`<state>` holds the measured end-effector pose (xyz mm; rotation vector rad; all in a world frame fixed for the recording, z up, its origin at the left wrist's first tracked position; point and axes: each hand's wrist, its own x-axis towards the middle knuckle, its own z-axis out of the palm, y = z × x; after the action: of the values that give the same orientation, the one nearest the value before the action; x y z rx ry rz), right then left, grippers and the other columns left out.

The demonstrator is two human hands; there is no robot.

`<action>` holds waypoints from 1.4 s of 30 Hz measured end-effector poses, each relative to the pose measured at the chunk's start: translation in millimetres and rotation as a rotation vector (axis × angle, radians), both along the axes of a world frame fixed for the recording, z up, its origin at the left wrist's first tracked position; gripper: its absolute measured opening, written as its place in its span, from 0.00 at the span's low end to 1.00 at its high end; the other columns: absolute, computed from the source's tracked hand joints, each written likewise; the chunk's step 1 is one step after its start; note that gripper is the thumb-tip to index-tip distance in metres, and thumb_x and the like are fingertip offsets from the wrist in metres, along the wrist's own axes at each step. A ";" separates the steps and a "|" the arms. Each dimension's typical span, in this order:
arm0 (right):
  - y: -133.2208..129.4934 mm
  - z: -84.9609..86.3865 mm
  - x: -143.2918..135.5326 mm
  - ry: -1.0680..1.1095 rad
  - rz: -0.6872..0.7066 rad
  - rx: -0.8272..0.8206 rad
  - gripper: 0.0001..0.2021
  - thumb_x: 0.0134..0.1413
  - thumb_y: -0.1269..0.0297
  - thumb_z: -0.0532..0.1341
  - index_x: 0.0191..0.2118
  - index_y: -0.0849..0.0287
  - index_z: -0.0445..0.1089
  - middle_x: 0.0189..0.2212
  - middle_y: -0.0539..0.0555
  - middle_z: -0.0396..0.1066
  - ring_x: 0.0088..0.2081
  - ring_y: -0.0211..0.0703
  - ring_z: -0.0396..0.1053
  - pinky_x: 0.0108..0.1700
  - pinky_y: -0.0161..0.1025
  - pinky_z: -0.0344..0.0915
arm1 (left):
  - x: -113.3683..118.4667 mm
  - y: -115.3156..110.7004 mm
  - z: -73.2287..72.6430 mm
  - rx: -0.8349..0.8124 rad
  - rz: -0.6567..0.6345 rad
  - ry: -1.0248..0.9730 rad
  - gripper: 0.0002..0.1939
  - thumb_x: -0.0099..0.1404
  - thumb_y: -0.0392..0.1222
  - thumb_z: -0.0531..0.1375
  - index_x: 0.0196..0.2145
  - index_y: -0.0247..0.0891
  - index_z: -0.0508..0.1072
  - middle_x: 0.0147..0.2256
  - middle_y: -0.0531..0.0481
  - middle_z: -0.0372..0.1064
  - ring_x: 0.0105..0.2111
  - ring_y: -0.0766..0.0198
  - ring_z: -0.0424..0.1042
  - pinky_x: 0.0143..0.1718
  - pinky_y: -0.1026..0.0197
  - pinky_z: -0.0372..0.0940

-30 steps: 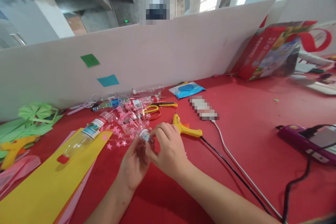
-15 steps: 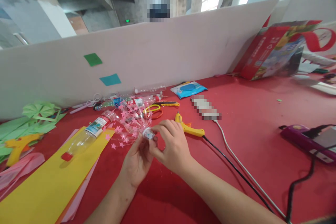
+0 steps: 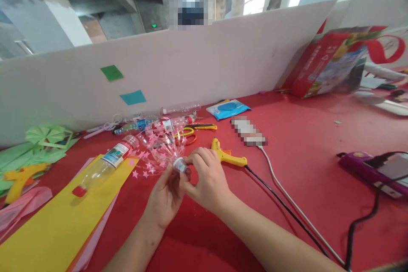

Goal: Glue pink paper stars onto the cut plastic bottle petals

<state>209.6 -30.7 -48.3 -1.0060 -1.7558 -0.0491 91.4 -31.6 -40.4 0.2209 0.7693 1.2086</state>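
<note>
A cut clear plastic bottle top (image 3: 180, 164) is held between my two hands, its neck end toward me. Thin clear strips fan out from it up and to the left, bearing many pink stars (image 3: 152, 139). My left hand (image 3: 167, 197) grips it from below and the left. From the right, my right hand (image 3: 205, 176) pinches the neck end with thumb and fingers. Just beyond my right hand lies a yellow glue gun (image 3: 234, 159). Scissors (image 3: 188, 136) with yellow and red handles lie behind the stars.
On the left, a labelled bottle (image 3: 110, 161) rests on yellow paper (image 3: 60, 216). Toward the back are a wipes pack (image 3: 228, 109) and a phone (image 3: 248, 131) with a white cable. A purple power strip (image 3: 366, 170) is at right. A white partition (image 3: 191, 66) stands behind.
Both hands still hold the bottle top. The star-tipped strips have swayed slightly, and the whole view has shifted a little.
</note>
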 end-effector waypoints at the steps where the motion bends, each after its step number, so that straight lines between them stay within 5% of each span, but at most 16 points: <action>1: -0.5 0.0 0.0 -0.002 0.009 -0.020 0.04 0.47 0.70 0.55 0.31 0.60 0.66 0.28 0.53 0.66 0.33 0.44 0.63 0.38 0.43 0.58 | -0.6 -0.1 -0.1 0.006 0.004 0.007 0.23 0.71 0.35 0.43 0.27 0.32 0.74 0.23 0.49 0.76 0.23 0.68 0.76 0.26 0.70 0.71; 10: -1.4 -0.6 -1.9 -0.019 -0.040 -0.109 0.04 0.44 0.71 0.55 0.29 0.60 0.64 0.29 0.53 0.66 0.33 0.45 0.63 0.38 0.43 0.58 | 1.1 -1.1 -1.3 0.052 0.029 0.142 0.14 0.68 0.32 0.49 0.31 0.31 0.73 0.26 0.49 0.75 0.25 0.69 0.75 0.27 0.72 0.71; 27: 3.2 -3.7 -1.7 -0.025 -0.075 -0.065 0.02 0.42 0.72 0.53 0.26 0.59 0.61 0.25 0.52 0.64 0.30 0.44 0.63 0.35 0.42 0.58 | 2.8 -1.7 -5.0 0.073 0.029 0.103 0.12 0.67 0.32 0.51 0.31 0.32 0.74 0.29 0.49 0.75 0.28 0.69 0.75 0.29 0.70 0.71; 33: 4.1 -5.8 -3.6 0.118 -0.054 -0.162 0.04 0.41 0.73 0.54 0.27 0.58 0.61 0.26 0.51 0.64 0.30 0.43 0.63 0.34 0.40 0.58 | 2.7 -2.7 -7.0 0.163 0.080 0.154 0.02 0.57 0.32 0.63 0.31 0.32 0.75 0.29 0.50 0.75 0.28 0.69 0.74 0.29 0.70 0.70; 42: 5.1 -12.4 -6.7 0.158 -0.011 -0.332 0.03 0.44 0.72 0.55 0.29 0.58 0.62 0.28 0.50 0.65 0.32 0.43 0.64 0.35 0.40 0.59 | 2.8 -0.3 -13.5 0.213 0.121 0.200 0.07 0.49 0.36 0.69 0.27 0.34 0.76 0.27 0.52 0.75 0.27 0.70 0.73 0.30 0.71 0.68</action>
<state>202.8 -25.6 -60.6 -1.2227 -1.6444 0.3164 94.3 -32.0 -54.0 0.4822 0.8362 1.3992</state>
